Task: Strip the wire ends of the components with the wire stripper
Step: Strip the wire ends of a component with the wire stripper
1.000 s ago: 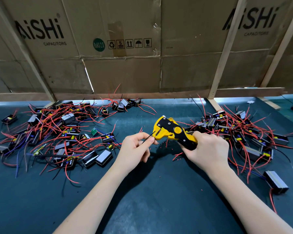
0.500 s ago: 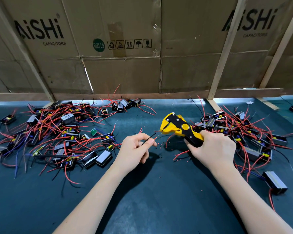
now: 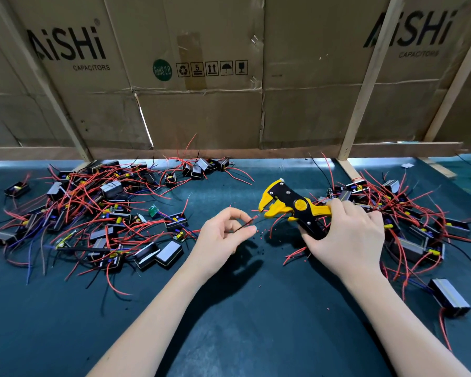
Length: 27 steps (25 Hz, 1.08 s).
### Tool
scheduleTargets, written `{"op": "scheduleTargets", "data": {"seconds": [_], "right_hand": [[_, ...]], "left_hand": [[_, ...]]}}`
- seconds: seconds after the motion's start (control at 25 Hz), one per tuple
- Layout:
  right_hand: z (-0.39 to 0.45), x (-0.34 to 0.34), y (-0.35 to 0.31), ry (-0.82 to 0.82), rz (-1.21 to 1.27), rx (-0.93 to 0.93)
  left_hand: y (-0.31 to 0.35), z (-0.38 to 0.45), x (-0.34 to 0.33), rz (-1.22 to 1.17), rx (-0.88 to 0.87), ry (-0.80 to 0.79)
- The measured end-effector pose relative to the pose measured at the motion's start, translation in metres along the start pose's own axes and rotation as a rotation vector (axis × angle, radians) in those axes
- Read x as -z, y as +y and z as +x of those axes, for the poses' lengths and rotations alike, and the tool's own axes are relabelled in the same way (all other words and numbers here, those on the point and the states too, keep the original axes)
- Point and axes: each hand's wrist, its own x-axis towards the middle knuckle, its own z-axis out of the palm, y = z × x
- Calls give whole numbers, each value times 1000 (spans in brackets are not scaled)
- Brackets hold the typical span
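My right hand [image 3: 346, 238] grips the handles of the yellow and black wire stripper [image 3: 291, 206], and it has carried the tool up and off to the right since a second ago, when the tool's mouth was closed over the wire tips at my left fingertips. Now the mouth stands open, just beyond those tips and clear of them. My left hand [image 3: 223, 235] pinches a black wire and a red wire [image 3: 245, 224] between thumb and forefinger, their ends pointing toward the stripper. Small red and black insulation bits [image 3: 261, 236] lie on the dark mat [image 3: 229, 322] right below the gap between my hands. I judge this pair of ends freshly cut and pulled, so this component's stripping is probably done or nearly so; the component's body is hidden under my left palm, so I cannot tell.

A big heap of components [image 3: 106, 213] with red leads lies out beyond my left hand, another heap [image 3: 408, 213] behind and beside my right hand; which is finished I cannot tell.

Behind both hands, the cardboard wall [image 3: 201, 118] reads "AiSHi CAPACITORS" twice, with a green "RoHS 2.0" sticker [image 3: 162, 69] and a row of handling symbols, one showing "5".
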Motion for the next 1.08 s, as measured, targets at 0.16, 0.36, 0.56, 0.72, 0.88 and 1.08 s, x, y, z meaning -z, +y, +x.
{"op": "scheduleTargets", "data": {"seconds": [0.16, 0.36, 0.56, 0.72, 0.88, 1.08], "right_hand": [[0, 2, 0, 88, 47, -19], [2, 5, 2, 169, 105, -44], [0, 3, -8, 123, 118, -33], [-1, 2, -16, 63, 114, 5], [-3, 3, -18, 48, 112, 24], [-3, 5, -20, 37, 128, 30]], "left_hand": [[4, -1, 8, -74, -75, -142], [6, 1, 10, -20, -27, -187], [8, 0, 10, 5, 28, -216], [13, -2, 5, 37, 24, -186], [11, -3, 2, 47, -38, -143], [7, -4, 0, 64, -55, -55]]}}
